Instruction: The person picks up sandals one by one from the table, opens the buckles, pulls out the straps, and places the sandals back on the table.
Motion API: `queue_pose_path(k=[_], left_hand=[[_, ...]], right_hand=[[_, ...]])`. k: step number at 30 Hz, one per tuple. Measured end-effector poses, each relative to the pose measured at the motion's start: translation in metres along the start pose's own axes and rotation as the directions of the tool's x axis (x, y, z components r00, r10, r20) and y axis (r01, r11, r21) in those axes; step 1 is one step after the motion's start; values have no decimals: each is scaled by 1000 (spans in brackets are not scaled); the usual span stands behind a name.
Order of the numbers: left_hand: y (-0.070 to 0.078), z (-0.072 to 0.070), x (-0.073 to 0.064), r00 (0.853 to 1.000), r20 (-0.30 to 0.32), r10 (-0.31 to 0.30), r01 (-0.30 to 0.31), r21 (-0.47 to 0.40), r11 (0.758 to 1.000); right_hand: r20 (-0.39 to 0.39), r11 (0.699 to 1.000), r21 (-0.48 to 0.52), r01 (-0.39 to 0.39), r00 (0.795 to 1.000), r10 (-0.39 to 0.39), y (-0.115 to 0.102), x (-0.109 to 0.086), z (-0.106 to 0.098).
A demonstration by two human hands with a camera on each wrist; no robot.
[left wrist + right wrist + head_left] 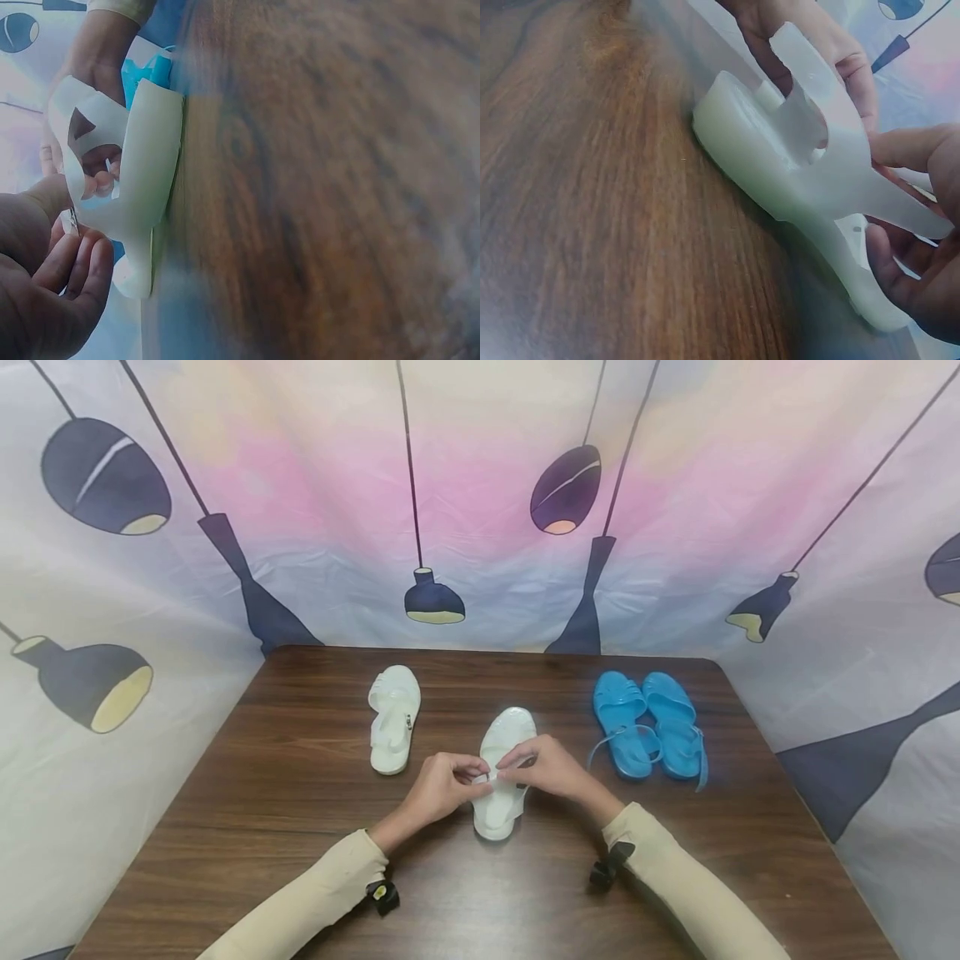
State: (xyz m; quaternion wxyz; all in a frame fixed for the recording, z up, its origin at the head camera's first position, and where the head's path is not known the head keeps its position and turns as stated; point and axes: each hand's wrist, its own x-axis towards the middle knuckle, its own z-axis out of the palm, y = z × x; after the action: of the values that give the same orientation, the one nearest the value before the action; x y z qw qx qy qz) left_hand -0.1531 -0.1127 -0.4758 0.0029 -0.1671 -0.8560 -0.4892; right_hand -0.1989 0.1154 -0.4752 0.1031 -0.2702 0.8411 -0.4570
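A white sandal (512, 727) lies sole down at the middle of the table, toe away from me. My left hand (442, 787) is at its left side and pinches the buckle (73, 220) between thumb and fingers. From the right, my right hand (551, 766) holds the sandal's ankle strap (904, 206) with thumb and fingertips. Both hands' fingertips meet above the middle of the sandal. Whether the strap's end passes through the buckle is hidden by the fingers.
Another white sandal (395, 718), with a metal buckle, lies at the back left. To the back right a pair of blue sandals (621, 710) stands side by side, straps loose. The brown wooden table (480, 910) meets a cloth backdrop (480, 460) printed with lamps.
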Motion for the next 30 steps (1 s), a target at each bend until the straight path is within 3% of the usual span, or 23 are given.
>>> queue_pose_path(k=[8,14,30], left_hand=[[0,-1,-1,1000,-9,11,-11,-11,1000],[0,0,-2,1000,-18,10,-10,-7,1000],[-2,1,0,1000,-23,18,-19,-29,999]], right_hand=[[-69,1000,10,-21,997,22,2,-2,7],[-78,999,12,-43,996,44,9,-3,10],[-127,998,37,-59,990,64,15,-6,-2]])
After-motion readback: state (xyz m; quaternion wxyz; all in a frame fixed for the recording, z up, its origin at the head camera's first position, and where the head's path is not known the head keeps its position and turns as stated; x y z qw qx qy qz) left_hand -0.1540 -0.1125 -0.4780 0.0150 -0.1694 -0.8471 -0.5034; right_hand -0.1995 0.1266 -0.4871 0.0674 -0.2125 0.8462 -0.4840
